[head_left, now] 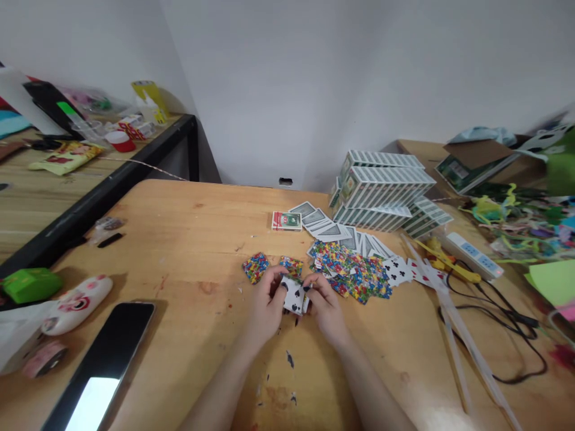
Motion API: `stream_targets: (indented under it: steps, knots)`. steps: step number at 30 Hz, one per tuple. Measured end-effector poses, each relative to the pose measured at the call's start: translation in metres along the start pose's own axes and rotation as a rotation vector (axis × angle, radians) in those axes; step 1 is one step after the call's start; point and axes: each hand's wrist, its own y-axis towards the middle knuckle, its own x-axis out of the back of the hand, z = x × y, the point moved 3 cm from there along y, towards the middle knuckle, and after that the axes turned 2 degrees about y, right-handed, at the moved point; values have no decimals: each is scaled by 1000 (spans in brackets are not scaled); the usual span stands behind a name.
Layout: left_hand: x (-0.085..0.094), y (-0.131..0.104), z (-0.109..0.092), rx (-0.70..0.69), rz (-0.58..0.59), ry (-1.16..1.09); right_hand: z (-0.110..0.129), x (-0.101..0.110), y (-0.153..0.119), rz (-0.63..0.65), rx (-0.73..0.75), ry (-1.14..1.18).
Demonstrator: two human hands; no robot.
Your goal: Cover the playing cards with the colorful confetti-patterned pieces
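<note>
Between my two hands, above the middle of the wooden table, is a small stack of playing cards [294, 297] with a spade card facing up. My left hand [269, 302] grips its left edge between thumb and fingers. On the other side, my right hand [324, 304] pinches the right edge. Just beyond them lie small colourful patterned packets or cards [256, 267], and a larger pile of the same pattern [354, 270] spreads to the right. A card box [286, 221] lies farther back, beside face-down cards [332, 230] fanned out.
Stacked card boxes [381, 188] stand at the back right. A power strip [474, 254], black cables [507, 323] and clear plastic strips [471, 347] lie to the right. A phone [101, 365], a white case [77, 304] and a green object [31, 284] are at the left.
</note>
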Motion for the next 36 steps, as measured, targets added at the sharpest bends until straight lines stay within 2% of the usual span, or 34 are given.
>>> stream_targets:
  steps: [4,7,13,18,24,28,32,36]
  knots:
    - [2,1,-1,-22,35,109,2,2,-1,-28,6,-73]
    - [4,0,-1,-65,65,240,2,2,-2,1,17,-101]
    - [4,-3,-6,-172,70,432,2,3,0,-97,199,-334]
    - [1,-2,-6,-196,-8,378,1,8,2,-148,319,-345]
    - [2,-2,-10,-443,-55,450,11,11,-4,-208,460,-587]
    - [4,-5,-11,-533,-117,467,15,9,-7,-203,500,-697]
    - [5,-7,-12,-563,-167,457,15,7,-9,-208,520,-721]
    - [3,-8,-13,-535,-137,468,13,6,-9,-199,490,-703]
